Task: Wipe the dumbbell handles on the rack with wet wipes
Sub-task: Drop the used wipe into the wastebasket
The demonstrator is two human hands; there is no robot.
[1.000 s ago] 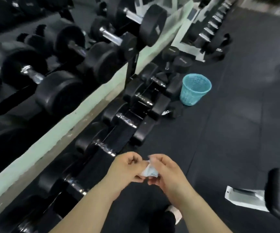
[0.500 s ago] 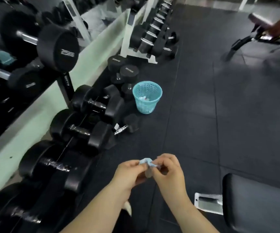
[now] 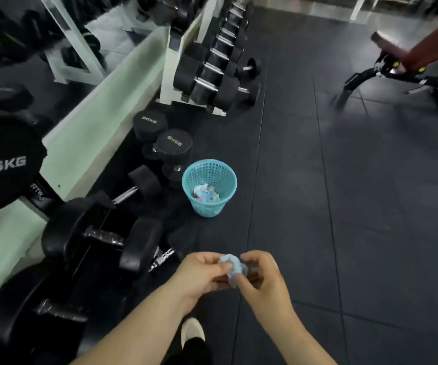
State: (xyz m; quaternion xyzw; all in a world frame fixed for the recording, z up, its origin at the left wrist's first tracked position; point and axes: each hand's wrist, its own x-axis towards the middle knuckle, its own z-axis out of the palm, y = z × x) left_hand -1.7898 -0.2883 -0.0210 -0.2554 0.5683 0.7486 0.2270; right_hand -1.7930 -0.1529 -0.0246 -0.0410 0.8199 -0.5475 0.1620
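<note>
**Wipe** (image 3: 232, 268): pale blue, bunched into a wad. It is held in the air above the floor (image 3: 344, 233), near the outer edge of the rack (image 3: 37, 192) and apart from the bin (image 3: 235, 180).

**Hands:** the left hand (image 3: 202, 272) and right hand (image 3: 264, 281) are close together. Each pinches the wad from its own side with thumb and fingertips. Neither is spread.

**Wipe, lie:** a little longer top to bottom in view, with the lower end hanging between the hands. It points no clear way.

**Handle** (image 3: 104, 237): knurled metal between two black heads on the rack's low tier. Its long axis runs from the wall side out toward the open floor, roughly level. No hand touches it.

**Bin:** blue mesh, upright on the floor just beside the 35KG dumbbells (image 3: 174, 143), which stand on end. Crumpled wipes lie inside it.

**Bench** (image 3: 417, 56): at the floor's far right corner.

**Step, as judged:** the wad is being reworked. Whether it is being balled for the bin or opened to a clean face cannot be told.

**Method advised:**
- If the wipe is spent, ball it tight and let it go directly over the bin's mouth.
- If it is reused, turn out a clean damp face and wrap it round the handle.
- Stroke along the handle's axis from head to head, working into the knurling.
</note>
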